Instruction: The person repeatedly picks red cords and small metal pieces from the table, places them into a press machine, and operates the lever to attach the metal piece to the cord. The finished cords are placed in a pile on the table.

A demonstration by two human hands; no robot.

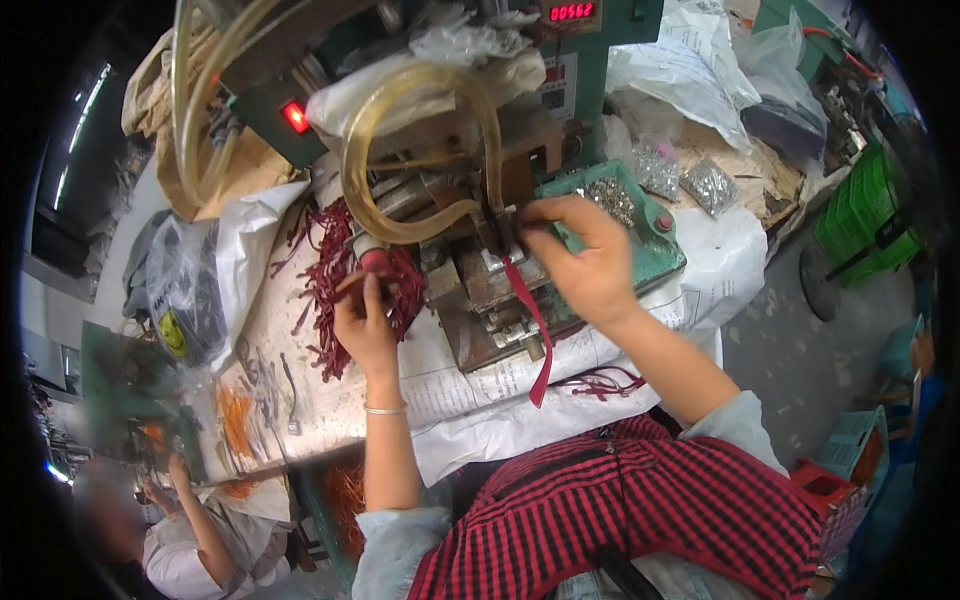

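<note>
A dark red strap (529, 322) hangs from the metal working point of a small press (500, 258), its free end pointing toward me. My right hand (590, 260) is at the right side of this point, thumb and forefinger bent close together; what lies between their tips is too small to make out. Left of the press, my left hand (366, 325) has its fingers curled just below a red knob (374, 261), at a heap of dark red straps (330, 290). Whatever those fingers hold is hidden. A thick yellowish hose (358, 150) loops above both hands.
Right of the press stands a green tray (660, 262) of small metal parts, with bags of metal pieces (708, 186) behind. Several loose straps (600, 383) lie on white sheeting at the front edge. Another person (210, 545) works at lower left. Green crates (868, 215) stand at right.
</note>
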